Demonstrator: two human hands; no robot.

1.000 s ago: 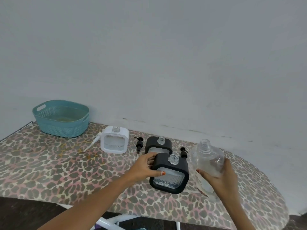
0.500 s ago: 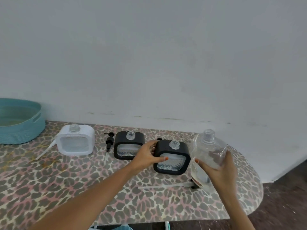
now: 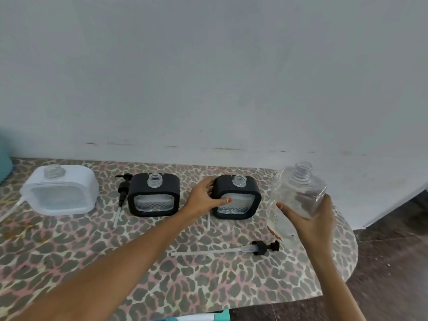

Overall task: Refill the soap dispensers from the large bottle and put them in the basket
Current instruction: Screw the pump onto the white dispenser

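Note:
Three square dispensers stand uncapped along the wall: a white dispenser at the left, a black dispenser in the middle, and a second black dispenser to its right. My left hand grips the left side of that right black dispenser, thumb across its clear front. My right hand holds the large clear bottle upright with its cap off, just right of the dispenser. A sliver of the teal basket shows at the left edge.
A black pump with a long tube lies on the leopard-print table near the bottle. Another black pump lies between the white and middle dispensers. The table's rounded end and dark floor are at the right.
The view has swung right, so the basket has slid almost out of sight. The right black dispenser, tilted in my left hand a second ago, now stands on the table. The bottle stays in my right hand.

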